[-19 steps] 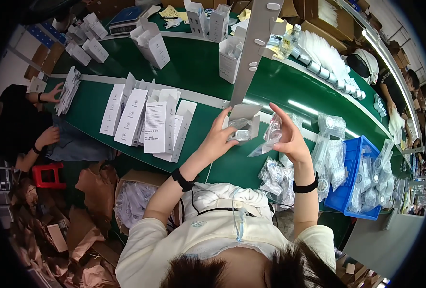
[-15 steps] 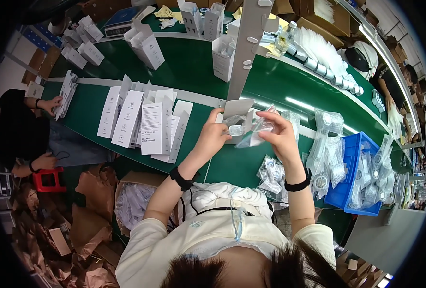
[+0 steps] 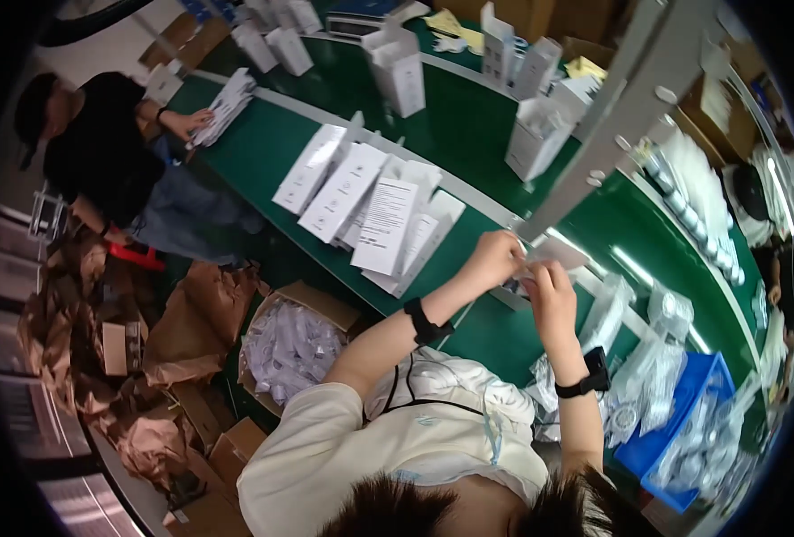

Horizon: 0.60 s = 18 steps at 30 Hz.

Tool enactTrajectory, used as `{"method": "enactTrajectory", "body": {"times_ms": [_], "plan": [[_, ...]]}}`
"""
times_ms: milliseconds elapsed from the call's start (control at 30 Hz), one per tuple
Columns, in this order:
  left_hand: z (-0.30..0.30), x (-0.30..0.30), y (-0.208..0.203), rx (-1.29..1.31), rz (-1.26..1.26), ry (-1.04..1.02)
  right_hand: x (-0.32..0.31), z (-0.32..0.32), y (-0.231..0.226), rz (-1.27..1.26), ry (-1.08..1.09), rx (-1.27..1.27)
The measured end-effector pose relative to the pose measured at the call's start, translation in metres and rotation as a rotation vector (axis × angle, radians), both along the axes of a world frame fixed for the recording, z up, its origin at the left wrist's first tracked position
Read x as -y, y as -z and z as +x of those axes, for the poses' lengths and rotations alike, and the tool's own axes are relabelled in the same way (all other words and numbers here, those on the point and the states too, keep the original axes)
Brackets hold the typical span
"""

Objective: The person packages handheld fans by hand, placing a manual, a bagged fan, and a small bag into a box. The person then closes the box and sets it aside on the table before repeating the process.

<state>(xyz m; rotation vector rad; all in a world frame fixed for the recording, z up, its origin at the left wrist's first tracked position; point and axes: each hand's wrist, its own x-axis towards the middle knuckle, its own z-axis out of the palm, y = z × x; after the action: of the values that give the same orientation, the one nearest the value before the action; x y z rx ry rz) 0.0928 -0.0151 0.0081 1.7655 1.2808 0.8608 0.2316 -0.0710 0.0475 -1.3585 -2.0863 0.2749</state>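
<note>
Working at the near edge of a green table (image 3: 468,134), the person has both hands raised and brought together just right of the picture's centre. The left hand (image 3: 493,259) and the right hand (image 3: 549,291) meet on a small clear plastic pouch (image 3: 526,268), with fingers of both curled in and pinched closed on it; the pouch is mostly hidden between them, so what it contains cannot be told. It sits at about two o'clock from the person's chest, just beneath the foot of a slanted grey metal upright (image 3: 611,116).

The step in hand looks like opening or sealing the pouch's mouth. The next move would call for a steady pinch on one side while the other hand's fingertips work along the edge.

Its long axis seems to run roughly from nine o'clock to three o'clock, between the two hands; which end is the mouth cannot be made out.

At ten o'clock from the hands lie flat white cartons (image 3: 361,206). At five o'clock stands a blue bin (image 3: 674,421) of bagged parts. At seven o'clock is an open cardboard box (image 3: 294,345).
</note>
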Motion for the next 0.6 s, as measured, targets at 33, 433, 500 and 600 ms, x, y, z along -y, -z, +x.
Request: {"method": "enactTrajectory", "body": {"times_ms": [33, 433, 500, 600], "plan": [[0.000, 0.002, 0.002, 0.014, 0.002, -0.019, 0.001, 0.006, 0.008, -0.015, -0.076, 0.091], [-0.042, 0.020, -0.013, 0.163, 0.262, -0.160, 0.019, 0.023, 0.011, 0.195, -0.223, 0.334], [-0.083, 0.014, -0.039, -0.087, 0.484, -0.436, 0.027, 0.039, 0.030, 0.156, -0.103, 0.163], [-0.145, 0.008, -0.042, -0.544, 0.500, -0.557, 0.032, 0.050, 0.055, 0.132, 0.083, -0.221]]}}
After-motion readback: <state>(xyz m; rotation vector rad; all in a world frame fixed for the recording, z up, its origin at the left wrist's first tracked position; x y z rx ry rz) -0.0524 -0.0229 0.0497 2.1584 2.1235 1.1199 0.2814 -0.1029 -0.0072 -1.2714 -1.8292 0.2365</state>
